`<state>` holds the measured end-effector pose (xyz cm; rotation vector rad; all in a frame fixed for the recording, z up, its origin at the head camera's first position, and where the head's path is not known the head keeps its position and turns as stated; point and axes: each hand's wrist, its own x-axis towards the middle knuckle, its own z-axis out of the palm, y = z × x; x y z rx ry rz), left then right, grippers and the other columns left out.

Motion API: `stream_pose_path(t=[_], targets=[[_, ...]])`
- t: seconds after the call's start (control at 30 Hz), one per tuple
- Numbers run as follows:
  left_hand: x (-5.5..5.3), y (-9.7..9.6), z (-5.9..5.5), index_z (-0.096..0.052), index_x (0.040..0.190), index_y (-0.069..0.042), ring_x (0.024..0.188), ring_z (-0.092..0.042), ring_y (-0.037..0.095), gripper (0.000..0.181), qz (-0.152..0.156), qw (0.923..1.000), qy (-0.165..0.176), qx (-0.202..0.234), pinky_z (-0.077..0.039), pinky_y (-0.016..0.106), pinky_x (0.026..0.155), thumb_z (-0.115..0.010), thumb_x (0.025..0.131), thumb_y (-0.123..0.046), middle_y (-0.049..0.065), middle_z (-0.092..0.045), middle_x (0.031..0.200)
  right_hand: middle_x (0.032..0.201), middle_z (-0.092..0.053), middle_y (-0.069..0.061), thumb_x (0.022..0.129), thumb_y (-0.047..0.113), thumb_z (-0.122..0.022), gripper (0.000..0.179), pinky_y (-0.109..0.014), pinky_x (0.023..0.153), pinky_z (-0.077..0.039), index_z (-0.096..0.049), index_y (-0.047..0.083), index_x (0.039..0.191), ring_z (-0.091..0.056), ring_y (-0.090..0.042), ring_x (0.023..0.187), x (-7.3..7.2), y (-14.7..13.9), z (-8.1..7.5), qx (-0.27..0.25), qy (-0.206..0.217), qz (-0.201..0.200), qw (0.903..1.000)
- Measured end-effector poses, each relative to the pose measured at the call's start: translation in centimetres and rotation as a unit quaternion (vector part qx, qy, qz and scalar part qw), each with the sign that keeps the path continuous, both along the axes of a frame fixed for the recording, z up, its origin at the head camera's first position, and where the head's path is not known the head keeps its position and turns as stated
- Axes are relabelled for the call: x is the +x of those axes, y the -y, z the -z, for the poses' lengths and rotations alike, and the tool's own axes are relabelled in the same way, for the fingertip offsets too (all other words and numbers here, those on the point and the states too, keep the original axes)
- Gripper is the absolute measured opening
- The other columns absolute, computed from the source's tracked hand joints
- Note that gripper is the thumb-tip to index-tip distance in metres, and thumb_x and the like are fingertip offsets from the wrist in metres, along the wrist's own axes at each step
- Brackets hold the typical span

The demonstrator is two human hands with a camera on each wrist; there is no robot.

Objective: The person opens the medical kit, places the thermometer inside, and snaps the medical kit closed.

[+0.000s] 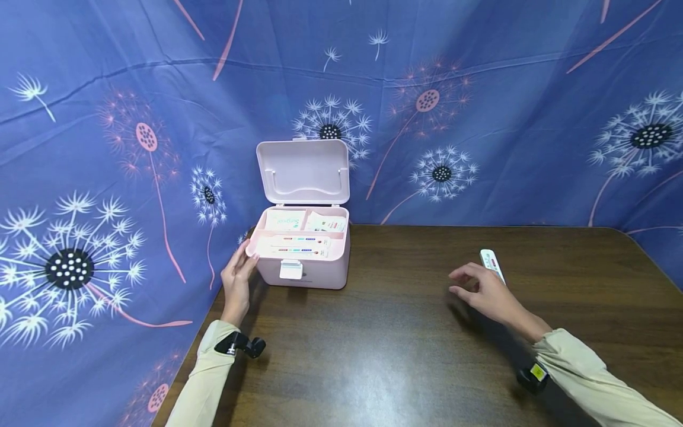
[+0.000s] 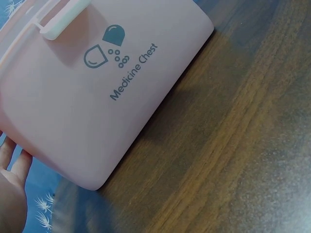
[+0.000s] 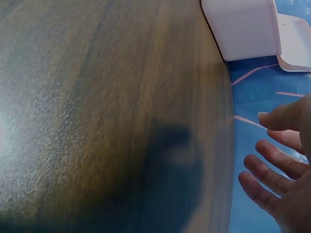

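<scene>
A pale pink medicine chest (image 1: 325, 276) stands at the back left of the table with its lid (image 1: 304, 172) raised. Its top tray holds flat white packets (image 1: 285, 220) at the back and long thin packets (image 1: 299, 244) in front. My left hand (image 1: 237, 281) touches the chest's left side near the rim; in the left wrist view its fingers (image 2: 20, 167) lie by the chest's edge. Over the table's right part hovers my right hand (image 1: 488, 290), fingers loosely bent and holding nothing. Just behind it lies a white thermometer-like stick (image 1: 492, 264), partly hidden by the hand.
The dark wooden table (image 1: 395, 332) runs back to a blue cloth (image 1: 507, 118) with dandelion prints, which also hangs along the left side. The chest's latch (image 1: 291, 269) faces the front.
</scene>
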<state>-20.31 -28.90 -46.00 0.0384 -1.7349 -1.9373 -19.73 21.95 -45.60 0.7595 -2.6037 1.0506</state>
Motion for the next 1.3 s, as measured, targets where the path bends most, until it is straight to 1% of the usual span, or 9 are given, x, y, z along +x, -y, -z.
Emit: stream_pose_path(t=[0.17,0.37,0.57,0.7,0.77,0.9,1.07,1.17,1.3], targets=[[0.0,0.1,0.0,-0.051,0.135,-0.001,0.127,-0.044,0.022,0.046,0.001,1.0000,0.005,-0.005,-0.043,0.017,0.093,-0.061,0.089,0.000,0.014,-0.048,0.139,0.089,-0.065,-0.006,0.078,0.002,-0.075,0.019,-0.029,0.057,-0.051,-0.067,0.009,0.095,-0.061,-0.021,0.076,0.2,-0.4,0.1,0.001,-0.007,0.010,0.9999],[0.0,0.1,0.0,-0.050,0.135,0.000,0.128,-0.044,0.022,0.047,0.001,1.0000,0.008,-0.003,-0.043,0.018,0.093,-0.061,0.089,0.001,0.014,-0.047,0.140,0.088,-0.066,-0.005,0.078,0.004,-0.076,0.019,-0.027,0.056,-0.050,-0.068,0.008,0.093,-0.061,-0.021,0.075,0.4,-0.8,0.2,0.004,-0.016,0.024,0.9996],[0.2,0.0,-0.1,-0.053,0.133,-0.003,0.128,-0.044,0.022,0.045,-0.001,1.0000,0.006,-0.004,-0.043,0.018,0.093,-0.061,0.089,-0.001,0.013,-0.049,0.139,0.090,-0.066,-0.007,0.078,0.005,-0.075,0.017,-0.025,0.056,-0.051,-0.068,0.007,0.094,-0.062,-0.023,0.076,0.6,-1.3,0.4,-0.001,-0.015,0.039,0.9991],[0.1,0.0,-0.1,-0.052,0.134,-0.002,0.128,-0.044,0.022,0.046,0.002,0.9999,0.010,-0.003,-0.044,0.018,0.092,-0.061,0.089,-0.001,0.014,-0.048,0.139,0.087,-0.066,-0.006,0.078,0.005,-0.076,0.018,-0.021,0.055,-0.049,-0.068,0.006,0.093,-0.061,-0.021,0.074,0.6,-1.6,0.6,-0.003,-0.020,0.050,0.9986],[0.0,0.0,-0.1,-0.051,0.135,-0.003,0.128,-0.044,0.022,0.046,0.001,0.9999,0.013,-0.005,-0.044,0.017,0.092,-0.061,0.089,-0.001,0.014,-0.047,0.140,0.086,-0.067,-0.006,0.077,0.004,-0.076,0.018,-0.022,0.055,-0.049,-0.068,0.007,0.092,-0.061,-0.020,0.072,0.6,-1.7,0.7,-0.005,-0.024,0.055,0.9982],[0.0,0.0,0.0,-0.053,0.134,-0.004,0.126,-0.045,0.020,0.045,0.002,0.9999,0.012,-0.002,-0.045,0.018,0.092,-0.061,0.090,-0.002,0.013,-0.049,0.138,0.085,-0.066,-0.007,0.075,0.005,-0.077,0.019,-0.025,0.055,-0.049,-0.068,0.006,0.091,-0.061,-0.021,0.072,0.7,-2.0,0.8,-0.005,-0.031,0.070,0.9970],[0.0,0.0,0.1,-0.054,0.133,-0.005,0.123,-0.048,0.019,0.044,0.002,0.9999,0.012,0.004,-0.046,0.018,0.090,-0.062,0.090,-0.003,0.013,-0.051,0.136,0.089,-0.066,-0.008,0.074,0.009,-0.079,0.022,-0.029,0.058,-0.047,-0.068,0.004,0.093,-0.063,-0.026,0.076,1.0,-2.5,0.7,0.008,-0.023,0.105,0.9942],[-0.1,0.1,0.2,-0.054,0.133,-0.003,0.121,-0.050,0.018,0.045,0.000,0.9999,0.012,0.006,-0.047,0.018,0.088,-0.063,0.089,-0.003,0.014,-0.051,0.136,0.090,-0.065,-0.008,0.074,0.011,-0.080,0.023,-0.028,0.057,-0.045,-0.069,0.004,0.093,-0.061,-0.026,0.075,1.1,-2.8,0.8,0.013,-0.019,0.123,0.9922],[-0.2,0.2,0.3,-0.052,0.133,0.000,0.120,-0.050,0.018,0.046,0.000,0.9999,0.008,0.010,-0.047,0.018,0.087,-0.063,0.088,-0.003,0.015,-0.052,0.135,0.089,-0.062,-0.011,0.073,0.011,-0.081,0.025,-0.024,0.054,-0.043,-0.069,0.002,0.093,-0.057,-0.024,0.073,1.3,-3.3,0.9,0.011,-0.012,0.137,0.9904]])
